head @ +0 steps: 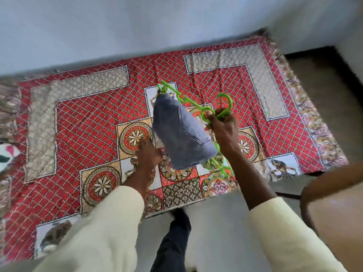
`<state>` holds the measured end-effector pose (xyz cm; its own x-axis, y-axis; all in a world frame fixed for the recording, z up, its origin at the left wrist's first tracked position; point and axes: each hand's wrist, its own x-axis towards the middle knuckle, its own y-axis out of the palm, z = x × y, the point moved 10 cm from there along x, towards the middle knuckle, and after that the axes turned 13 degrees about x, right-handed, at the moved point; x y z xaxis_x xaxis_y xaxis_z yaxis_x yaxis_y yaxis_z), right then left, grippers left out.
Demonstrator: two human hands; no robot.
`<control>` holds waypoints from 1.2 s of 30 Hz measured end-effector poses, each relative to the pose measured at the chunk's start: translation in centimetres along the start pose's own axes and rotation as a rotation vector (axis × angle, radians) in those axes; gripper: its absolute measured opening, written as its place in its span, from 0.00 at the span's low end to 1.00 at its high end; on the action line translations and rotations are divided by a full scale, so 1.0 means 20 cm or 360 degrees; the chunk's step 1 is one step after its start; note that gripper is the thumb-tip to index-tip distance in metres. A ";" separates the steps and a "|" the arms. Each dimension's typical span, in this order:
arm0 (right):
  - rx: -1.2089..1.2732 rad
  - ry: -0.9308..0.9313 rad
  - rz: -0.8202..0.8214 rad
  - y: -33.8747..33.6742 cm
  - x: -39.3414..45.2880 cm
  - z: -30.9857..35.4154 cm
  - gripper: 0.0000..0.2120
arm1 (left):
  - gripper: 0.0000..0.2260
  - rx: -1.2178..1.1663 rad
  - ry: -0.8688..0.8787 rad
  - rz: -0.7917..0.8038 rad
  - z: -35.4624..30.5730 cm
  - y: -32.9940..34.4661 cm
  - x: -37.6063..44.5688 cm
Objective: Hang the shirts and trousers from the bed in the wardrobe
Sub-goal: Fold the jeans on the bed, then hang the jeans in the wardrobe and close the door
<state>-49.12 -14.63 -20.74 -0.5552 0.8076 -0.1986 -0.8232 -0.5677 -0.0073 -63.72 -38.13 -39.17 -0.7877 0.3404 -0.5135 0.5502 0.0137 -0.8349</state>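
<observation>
Bed (pixel 78 118) spans the view, wall (pixel 137 26) behind it, floor (pixel 324 107) to its right. Hanger (pixel 198 107) is above bed centre, jeans (pixel 180 132) draped over it. Right hand (pixel 224 126) is on the hanger's hook end, right of the jeans; left hand (pixel 148 154) is just left of them. Chair (pixel 334 203) is at lower right.

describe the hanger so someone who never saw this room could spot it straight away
Start at the bed with the red patterned cover filling the middle of the view. Above it, the right hand grips a bright green plastic hanger by its hook, with folded grey-blue jeans draped over it. It is the only green thing here.
</observation>
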 end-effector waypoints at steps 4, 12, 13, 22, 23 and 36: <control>-0.0121 -0.0192 0.0053 -0.16 -0.28 0.44 0.12 | 0.30 -0.0482 0.0155 -0.0918 -0.15 -0.62 -0.49; -0.0301 -0.0579 0.0129 -0.60 -1.02 1.46 0.08 | 0.24 -0.0200 0.1290 -0.1464 -0.86 -1.50 -1.64; -0.0271 -0.0605 0.0058 -0.72 -1.14 1.58 0.07 | 0.22 -0.0228 0.1395 -0.1428 -0.92 -1.60 -1.81; -0.0559 -0.0783 -0.0369 -1.44 -1.97 2.08 0.09 | 0.20 -0.0433 0.1820 -0.0937 -1.34 -1.87 -2.66; -0.0652 -0.0781 -0.0442 -1.53 -2.07 2.08 0.12 | 0.21 -0.0439 0.1848 -0.0914 -1.38 -1.85 -2.73; -0.1019 -0.0431 -0.1409 -2.25 -3.18 1.72 0.12 | 0.18 -0.0661 0.2435 -0.0263 -1.90 -1.61 -3.44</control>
<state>19.27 -34.99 25.94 0.1226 0.9307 0.3447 -0.7709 0.3081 -0.5575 -16.73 -26.28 30.46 0.0239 0.8871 0.4609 0.7264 0.3013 -0.6177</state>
